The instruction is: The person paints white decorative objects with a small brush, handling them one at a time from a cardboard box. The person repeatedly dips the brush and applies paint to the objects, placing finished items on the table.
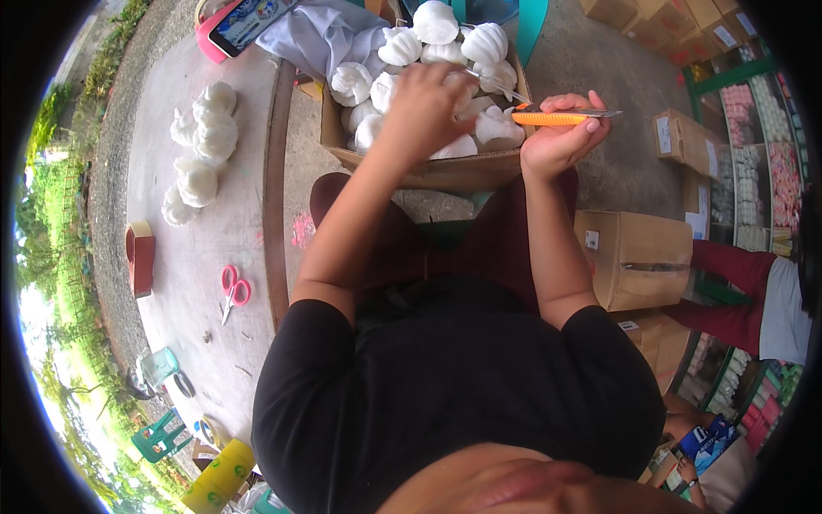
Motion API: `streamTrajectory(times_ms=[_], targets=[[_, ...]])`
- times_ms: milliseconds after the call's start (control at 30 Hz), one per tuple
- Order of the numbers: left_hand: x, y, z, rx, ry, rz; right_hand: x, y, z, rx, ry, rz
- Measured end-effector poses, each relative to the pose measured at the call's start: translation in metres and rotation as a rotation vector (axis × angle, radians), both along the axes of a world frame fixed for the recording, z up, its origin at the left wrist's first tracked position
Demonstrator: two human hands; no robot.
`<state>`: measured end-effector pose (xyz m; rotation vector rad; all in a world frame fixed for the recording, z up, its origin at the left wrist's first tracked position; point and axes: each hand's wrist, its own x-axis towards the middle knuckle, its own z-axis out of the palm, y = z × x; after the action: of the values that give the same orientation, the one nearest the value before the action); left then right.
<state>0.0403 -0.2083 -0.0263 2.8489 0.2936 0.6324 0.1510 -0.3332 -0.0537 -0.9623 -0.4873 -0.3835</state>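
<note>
My right hand (565,137) is closed round an orange-handled cutter (548,119), whose metal tip points right. A thin metal piece (501,86) slants up and left from beside the handle; I cannot make out what it belongs to. To its left, my left hand (428,107) is over the cardboard box (428,176), slightly blurred, with thumb and fingers apart. White, ruffled, garlic-like bulbs (436,23) fill the box in front of my lap. What lies directly under my left palm is hidden.
On the table at left lie more white bulbs (214,137), pink-handled scissors (233,291), a tape roll (139,257) and a phone (248,24). Grey cloth (321,38) lies against the box. Closed cartons (638,257) stand at right, near another person's leg (728,278).
</note>
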Motion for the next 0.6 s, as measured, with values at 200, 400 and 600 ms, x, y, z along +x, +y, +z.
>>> streamTrajectory(times_ms=[200, 400, 600], targets=[[0.034, -0.018, -0.026, 0.153, 0.194, -0.208, 0.002, 0.000, -0.004, 0.006, -0.027, 0.039], [0.015, -0.008, -0.003, -0.103, 0.056, -0.196, 0.001, -0.026, 0.026, 0.226, 0.127, 0.165], [-0.017, 0.008, 0.000, -1.122, -0.360, -0.080, 0.002, -0.032, 0.056, 0.181, 0.180, 0.305]])
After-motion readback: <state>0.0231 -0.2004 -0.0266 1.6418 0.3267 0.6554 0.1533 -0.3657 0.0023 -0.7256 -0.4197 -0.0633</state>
